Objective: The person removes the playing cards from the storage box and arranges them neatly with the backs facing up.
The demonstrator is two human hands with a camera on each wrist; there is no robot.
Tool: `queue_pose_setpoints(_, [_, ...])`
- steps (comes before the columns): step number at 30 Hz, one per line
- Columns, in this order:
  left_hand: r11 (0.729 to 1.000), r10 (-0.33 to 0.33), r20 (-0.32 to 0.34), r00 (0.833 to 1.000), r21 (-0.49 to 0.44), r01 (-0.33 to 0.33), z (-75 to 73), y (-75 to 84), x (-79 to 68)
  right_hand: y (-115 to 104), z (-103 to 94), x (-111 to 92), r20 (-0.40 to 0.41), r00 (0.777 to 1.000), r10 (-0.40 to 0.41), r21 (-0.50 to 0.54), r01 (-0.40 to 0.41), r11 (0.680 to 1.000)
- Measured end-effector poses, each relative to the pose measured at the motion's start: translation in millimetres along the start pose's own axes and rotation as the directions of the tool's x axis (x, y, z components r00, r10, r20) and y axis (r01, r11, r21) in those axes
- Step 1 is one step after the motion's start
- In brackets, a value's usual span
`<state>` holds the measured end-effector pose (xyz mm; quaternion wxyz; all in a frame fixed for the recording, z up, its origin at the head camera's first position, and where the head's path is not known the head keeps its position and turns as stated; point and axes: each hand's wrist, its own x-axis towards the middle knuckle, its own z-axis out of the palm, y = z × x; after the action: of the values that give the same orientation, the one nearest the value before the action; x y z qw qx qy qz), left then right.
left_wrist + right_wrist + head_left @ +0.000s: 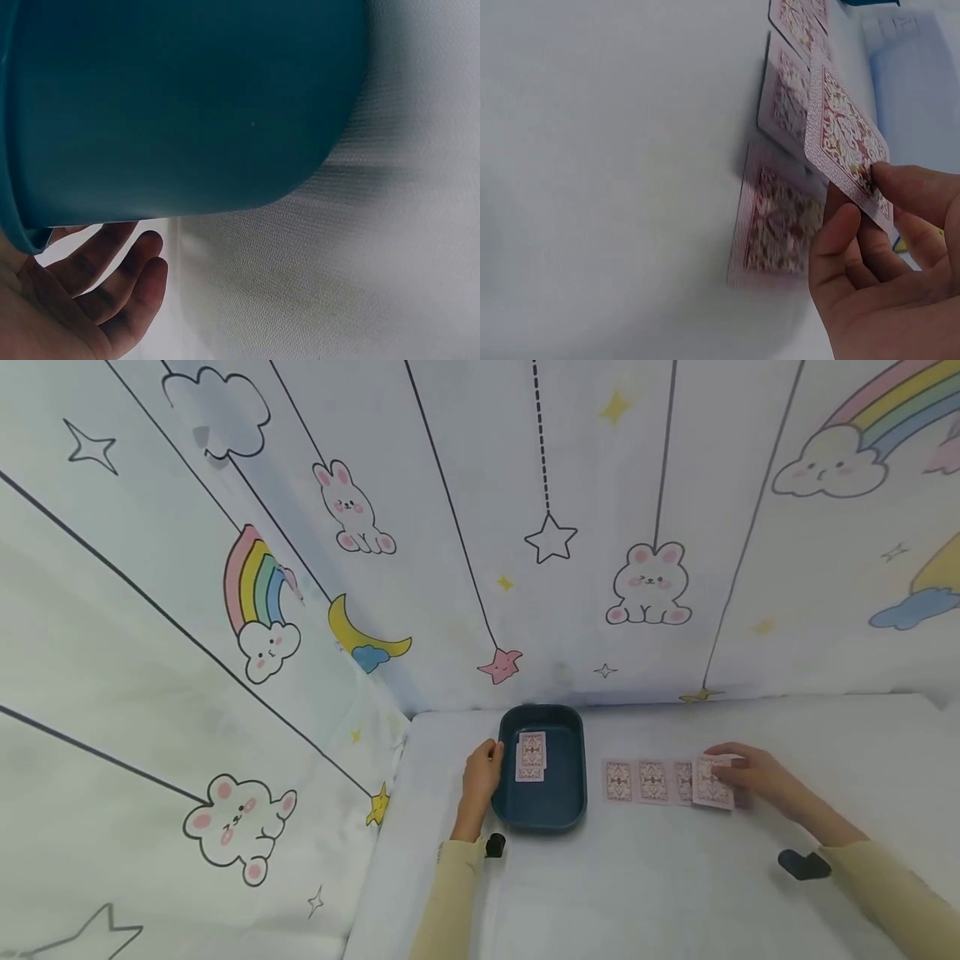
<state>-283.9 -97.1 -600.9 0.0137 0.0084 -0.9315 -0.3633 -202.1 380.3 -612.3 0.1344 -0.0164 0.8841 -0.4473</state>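
Lightly does it: my right hand (765,785) pinches one card (711,783) between thumb and fingers, tilted and raised over the row of cards (653,781), toward the row's right end. Something this thin wants pressure near its edge only — squeeze hard and it could bow, I judge. Best lift it well clear of its neighbours before any sideways move, since a low corner might drag them askew. My left hand (482,770) holds the blue tray (540,807) at its left rim, a sensible brace. Two overlapping cards (532,749) lie back-side up inside, toward the far end. Under everything runs a white table (637,881), finely textured close up — slippery or not, I cannot tell. Behind stands a white backdrop (600,468) printed with rabbits (352,514) and rainbows (242,581), wrapping round to my left.
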Motion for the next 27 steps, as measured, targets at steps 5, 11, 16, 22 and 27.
queue_pose_setpoints(5, [1.000,0.020,-0.005,1.000,-0.008,-0.020,0.0,-0.1,1.5,9.1,-17.9,-6.1,0.008,1.000,0.013,-0.026,-0.013,1.000])
queue_pose_setpoints(11, [1.000,0.003,-0.011,1.000,-0.005,-0.003,-0.7,-1.8,-2.4,24.7,-29.9,-19.6,0.039,0.998,0.039,-0.052,-0.037,0.998])
queue_pose_setpoints(16, [1.000,0.008,0.003,1.000,-0.020,-0.008,1.4,-3.8,-3.6,39.8,-34.7,-28.5,0.045,0.998,0.054,-0.053,-0.052,0.997])
queue_pose_setpoints(22, [0.999,0.035,-0.023,0.999,-0.012,-0.035,1.7,-2.6,-1.8,46.6,-45.9,-29.7,0.020,0.998,0.056,-0.091,-0.054,0.994])
queue_pose_setpoints(27, [0.999,0.042,-0.031,0.999,-0.004,-0.043,1.4,-1.9,-1.0,45.2,-53.9,-32.5,0.024,0.997,0.078,-0.111,-0.075,0.991])
